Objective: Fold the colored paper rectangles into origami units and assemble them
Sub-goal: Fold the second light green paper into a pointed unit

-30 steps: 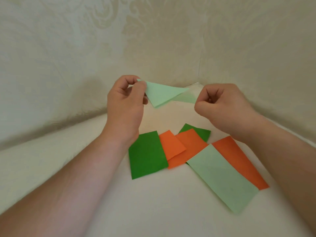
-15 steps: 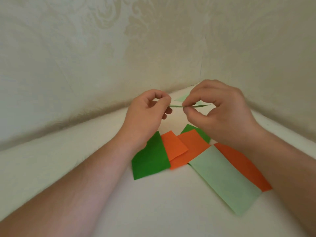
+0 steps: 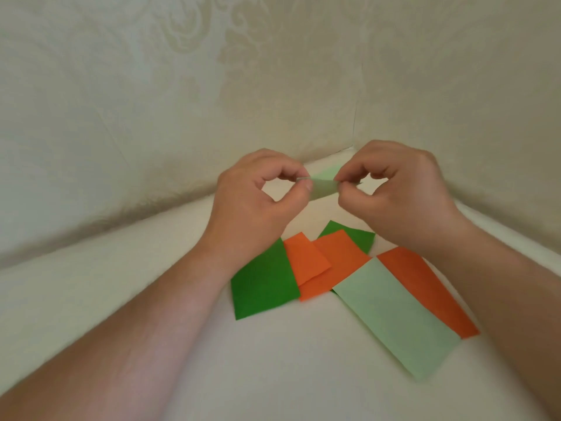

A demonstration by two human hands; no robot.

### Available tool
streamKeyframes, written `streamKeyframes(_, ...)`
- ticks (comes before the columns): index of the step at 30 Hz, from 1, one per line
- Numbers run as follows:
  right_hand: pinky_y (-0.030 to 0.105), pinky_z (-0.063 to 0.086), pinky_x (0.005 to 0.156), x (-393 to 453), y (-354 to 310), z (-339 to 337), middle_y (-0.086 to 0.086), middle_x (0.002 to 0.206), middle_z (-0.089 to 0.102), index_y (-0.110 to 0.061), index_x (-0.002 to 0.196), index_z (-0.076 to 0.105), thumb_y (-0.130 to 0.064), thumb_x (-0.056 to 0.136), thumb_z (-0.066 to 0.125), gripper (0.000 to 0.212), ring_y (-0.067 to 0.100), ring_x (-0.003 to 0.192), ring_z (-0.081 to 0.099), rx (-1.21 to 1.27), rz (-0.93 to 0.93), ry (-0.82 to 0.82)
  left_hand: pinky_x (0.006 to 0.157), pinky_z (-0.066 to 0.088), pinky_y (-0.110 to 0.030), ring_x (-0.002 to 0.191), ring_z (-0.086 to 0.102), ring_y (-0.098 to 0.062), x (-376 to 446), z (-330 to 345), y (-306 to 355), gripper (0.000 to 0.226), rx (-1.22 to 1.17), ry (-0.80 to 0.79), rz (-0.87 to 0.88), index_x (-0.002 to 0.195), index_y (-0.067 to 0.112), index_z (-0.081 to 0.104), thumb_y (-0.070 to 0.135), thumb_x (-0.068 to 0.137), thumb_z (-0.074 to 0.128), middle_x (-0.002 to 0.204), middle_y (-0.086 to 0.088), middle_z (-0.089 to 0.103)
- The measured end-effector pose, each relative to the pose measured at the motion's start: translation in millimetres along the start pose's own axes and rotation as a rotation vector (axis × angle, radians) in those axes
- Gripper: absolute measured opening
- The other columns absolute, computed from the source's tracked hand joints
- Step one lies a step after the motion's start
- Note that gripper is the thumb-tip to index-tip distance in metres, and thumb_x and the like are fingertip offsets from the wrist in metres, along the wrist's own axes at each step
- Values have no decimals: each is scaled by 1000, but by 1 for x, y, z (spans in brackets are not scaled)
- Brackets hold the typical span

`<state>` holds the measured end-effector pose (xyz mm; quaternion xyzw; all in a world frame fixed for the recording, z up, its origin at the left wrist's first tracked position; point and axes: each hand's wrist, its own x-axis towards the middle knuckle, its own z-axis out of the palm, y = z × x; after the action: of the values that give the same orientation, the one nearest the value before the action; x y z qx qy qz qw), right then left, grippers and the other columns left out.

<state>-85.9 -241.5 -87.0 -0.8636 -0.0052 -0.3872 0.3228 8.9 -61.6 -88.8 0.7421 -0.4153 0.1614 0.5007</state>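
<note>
left hand (image 3: 255, 205), right hand (image 3: 394, 196), pinching light green paper (image 3: 323, 185) (folded)

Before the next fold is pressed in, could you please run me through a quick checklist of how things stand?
1. Left hand pinches the light green piece: ok.
2. Right hand pinches its other end: ok.
3. Piece held clear above the surface: ok.
4. Edges aligned for the crease: cannot tell, fingers hide them.
5. More sheets ready: ok, a dark green sheet, orange sheets and a light green rectangle lie below.
</note>
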Motion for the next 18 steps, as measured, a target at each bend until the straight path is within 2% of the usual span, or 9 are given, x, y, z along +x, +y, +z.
streamKeyframes(3,9,44,64,6,5,-9,-15,72,69,-26,71,73,-12,78,71,16,-1,71,63,38,226,37,79,45,-16,87,64,-3,0,0,0,14,-3,-87,-66,87,31,65,19,95,66,83,20,66)
streamKeyframes(6,13,39,49,6,4,-11,-5,73,70,-21,69,71,-12,78,67,14,1,51,52,98,355,44,65,41,-17,70,55,-4,-3,4,-2,9,34,-221,-53,94,25,58,20,102,58,74,15,58)
streamKeyframes(8,15,40,48,6,4,-8,-1,72,70,-21,68,70,-13,78,67,13,3,50,51,98,372,23,60,40,-22,63,48,-5,-4,5,-3,9,46,-216,-54,95,25,55,22,103,55,70,11,54)
streamKeyframes(10,15,42,50,7,5,-5,-4,67,70,-21,71,73,-13,82,70,13,4,53,52,123,414,7,57,38,-22,60,45,-5,-3,4,-5,9,39,-167,-72,95,26,53,24,104,54,67,11,51)
streamKeyframes(12,19,45,57,9,6,-5,-8,65,67,-20,75,74,-14,88,72,14,6,59,55,285,538,-42,64,44,-23,65,57,0,-1,2,-6,4,-39,-157,-132,101,28,52,29,105,54,72,14,61)
streamKeyframes(13,24,46,62,10,8,-5,-7,67,67,-20,77,74,-16,91,73,14,9,63,58,382,612,-90,71,50,-26,73,66,0,0,1,-6,5,-105,-172,-187,107,30,53,31,104,57,81,14,69)
streamKeyframes(15,29,45,64,11,10,-5,-4,73,68,-19,81,74,-19,94,72,12,12,67,59,508,717,-171,81,56,-33,84,73,-9,1,2,-7,18,-183,-178,-285,113,37,55,31,100,66,92,11,77)
streamKeyframes(18,26,42,57,10,13,-6,-3,74,68,-16,83,74,-18,93,73,10,12,64,54,549,774,-198,80,60,-36,76,72,-11,5,3,-12,19,-226,-136,-349,111,27,66,17,95,73,90,4,79)
